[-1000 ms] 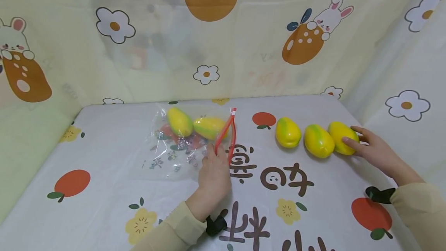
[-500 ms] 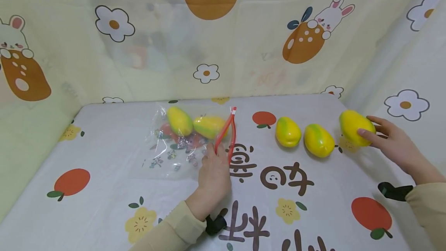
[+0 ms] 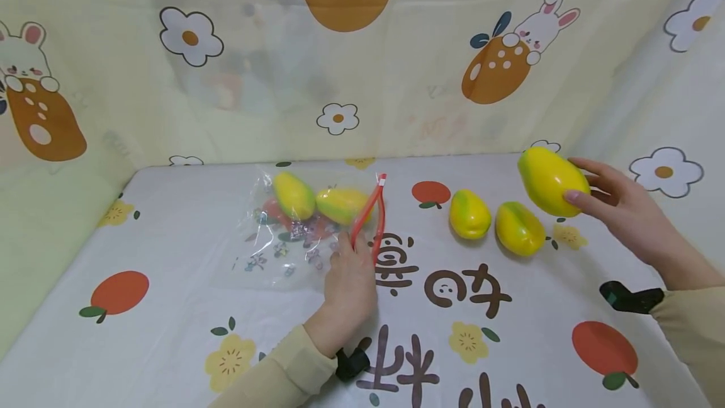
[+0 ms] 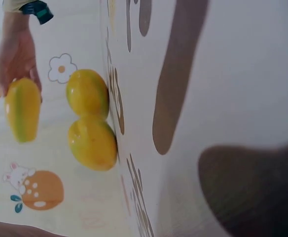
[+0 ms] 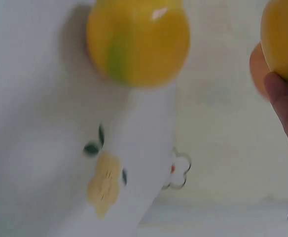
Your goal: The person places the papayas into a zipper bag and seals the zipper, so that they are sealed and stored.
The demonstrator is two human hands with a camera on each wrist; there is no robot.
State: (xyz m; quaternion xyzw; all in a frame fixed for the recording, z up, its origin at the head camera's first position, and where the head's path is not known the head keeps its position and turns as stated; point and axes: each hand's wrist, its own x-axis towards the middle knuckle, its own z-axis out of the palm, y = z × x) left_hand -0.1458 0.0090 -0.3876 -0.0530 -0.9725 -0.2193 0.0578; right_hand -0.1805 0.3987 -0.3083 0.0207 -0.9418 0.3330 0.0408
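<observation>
My right hand holds a yellow-green mango up above the right side of the table, thumb on the near side and fingers behind. In the left wrist view that mango hangs clear of the tabletop. Two more mangoes lie side by side on the cloth, left of the raised one. A clear plastic bag with a red-edged mouth lies left of centre, two mangoes inside it. My left hand grips the bag at its red edge; its fingertips are partly hidden.
The table wears a white printed cloth with fruit, flowers and dark lettering. Behind it hangs a pale patterned curtain, which also closes off both sides.
My right hand has lifted the rightmost mango off the table, first drawing it right, then raising it up and back left. The left hand and the bag have stayed in place.
</observation>
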